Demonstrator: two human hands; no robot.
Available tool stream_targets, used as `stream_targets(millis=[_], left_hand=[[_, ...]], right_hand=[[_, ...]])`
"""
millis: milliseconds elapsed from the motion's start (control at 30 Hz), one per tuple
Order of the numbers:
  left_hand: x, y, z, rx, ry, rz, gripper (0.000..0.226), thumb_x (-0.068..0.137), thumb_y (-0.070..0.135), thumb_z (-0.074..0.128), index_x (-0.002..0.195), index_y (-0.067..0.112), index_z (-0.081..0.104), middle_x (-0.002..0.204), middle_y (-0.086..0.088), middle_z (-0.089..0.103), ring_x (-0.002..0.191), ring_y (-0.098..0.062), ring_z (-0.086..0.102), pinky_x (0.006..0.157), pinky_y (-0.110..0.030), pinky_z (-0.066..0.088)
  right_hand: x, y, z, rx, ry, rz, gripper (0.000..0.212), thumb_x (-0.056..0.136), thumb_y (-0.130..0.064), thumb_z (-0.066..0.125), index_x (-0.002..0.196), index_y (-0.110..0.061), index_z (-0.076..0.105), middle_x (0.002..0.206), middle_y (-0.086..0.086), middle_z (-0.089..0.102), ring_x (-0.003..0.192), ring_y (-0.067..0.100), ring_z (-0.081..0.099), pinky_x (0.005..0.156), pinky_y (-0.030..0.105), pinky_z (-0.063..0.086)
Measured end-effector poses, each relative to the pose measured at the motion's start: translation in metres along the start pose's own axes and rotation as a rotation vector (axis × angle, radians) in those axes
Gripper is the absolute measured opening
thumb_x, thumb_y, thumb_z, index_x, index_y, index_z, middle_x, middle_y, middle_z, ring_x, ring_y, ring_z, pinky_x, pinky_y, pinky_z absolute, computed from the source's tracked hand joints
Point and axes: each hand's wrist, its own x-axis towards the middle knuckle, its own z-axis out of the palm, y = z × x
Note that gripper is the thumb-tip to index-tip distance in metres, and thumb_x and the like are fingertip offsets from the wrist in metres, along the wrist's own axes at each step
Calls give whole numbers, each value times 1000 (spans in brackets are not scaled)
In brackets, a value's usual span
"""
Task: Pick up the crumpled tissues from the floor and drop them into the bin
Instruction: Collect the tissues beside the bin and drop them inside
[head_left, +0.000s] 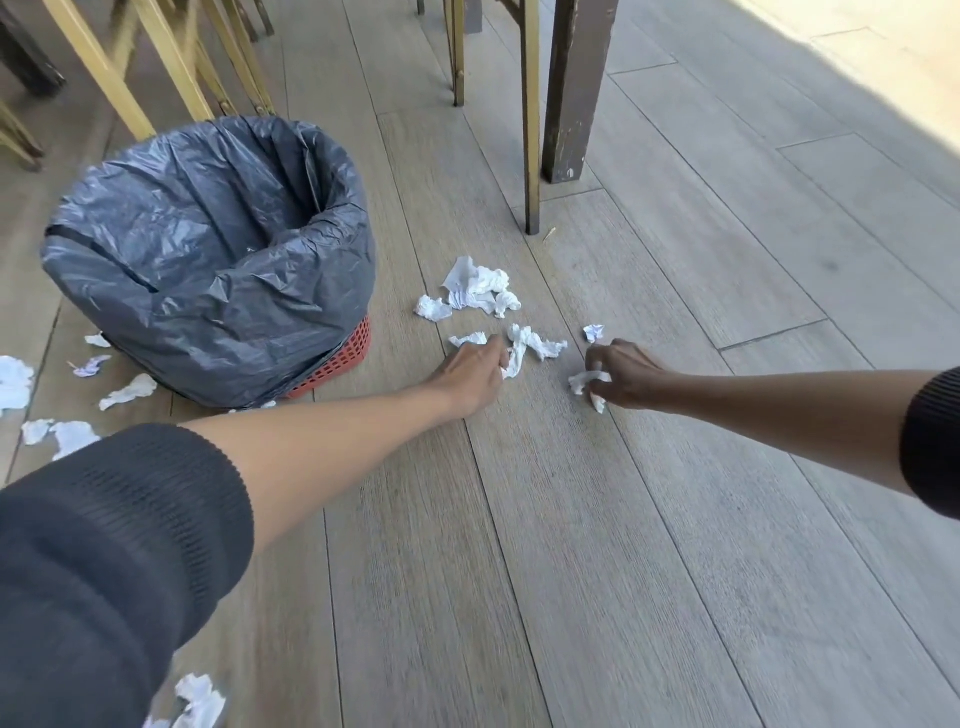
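Tissue (584, 382) inside right grip (621, 376)

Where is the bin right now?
In the head view the bin stands on the floor at upper left, beside the chair legs, left of the left hand.

Wood-plank floor (571, 519) under scattered crumpled tissues (480, 288) (white) and lined bin (208, 260).
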Motion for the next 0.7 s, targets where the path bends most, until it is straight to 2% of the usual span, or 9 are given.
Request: stream_targets(millis=[100,167,233,333,400,467,500,600,700], left_hand=[[7,-5,-12,-11,34,-89,17,99,8,37,110,8,50,97,-2,55,82,-20,55,61,-30,41],[12,-7,-16,-21,73,-150,20,104,20,32,107,7,46,90,-5,56,75,-22,56,58,-33,43],[17,-9,-16,-11,79,-190,29,105,32,34,113,6,43,87,-7,59,71,-22,59,62,-36,48],[25,-19,-10,57,-15,-228,47,97,45,51,130,16,34,112,-13,58,89,-27,63,75,-38,52],[30,-27,-4,65,-94,-306,68,91,55,56,142,21,25,135,-14,47,114,-34,56,90,-41,50],[33,-33,3,84,-168,-383,82,90,61,55,151,24,15,147,-17,36,133,-38,43,103,-45,43],[32,-35,6,102,-196,-398,84,91,61,54,154,25,11,150,-19,32,137,-39,38,107,-46,39],[28,-42,10,174,-213,-330,74,97,54,48,152,25,10,149,-20,33,137,-37,38,109,-45,36],[21,-44,10,226,-227,-267,61,103,45,41,151,22,11,145,-22,35,127,-38,46,104,-46,42]], right_hand=[[4,-9,-2,139,38,-21,14,95,-23,57,88,-11,53,87,8,54,76,22,48,52,27,29],[8,-15,-6,246,55,-2,26,97,-26,55,84,-4,54,78,8,53,70,23,50,54,32,34],[10,-20,-10,336,65,13,38,99,-34,55,84,1,60,76,10,62,65,24,60,56,35,47],[12,-29,-14,408,64,18,37,100,-34,55,86,-1,64,72,12,70,57,14,69,58,33,56],[17,-34,-14,423,75,18,26,101,-24,55,91,-1,60,78,15,71,63,20,73,59,37,56],[22,-38,-14,432,85,20,8,100,-10,53,106,-6,56,91,14,69,70,25,73,61,40,59],[24,-41,-14,431,93,15,18,99,-4,50,115,-9,54,96,13,68,72,25,73,62,42,61],[32,-50,-14,304,118,-13,33,96,-1,43,121,-18,58,111,11,69,79,22,66,66,45,59],[43,-57,-11,169,130,35,23,95,-14,40,111,-14,57,101,10,70,70,21,57,55,33,41]])
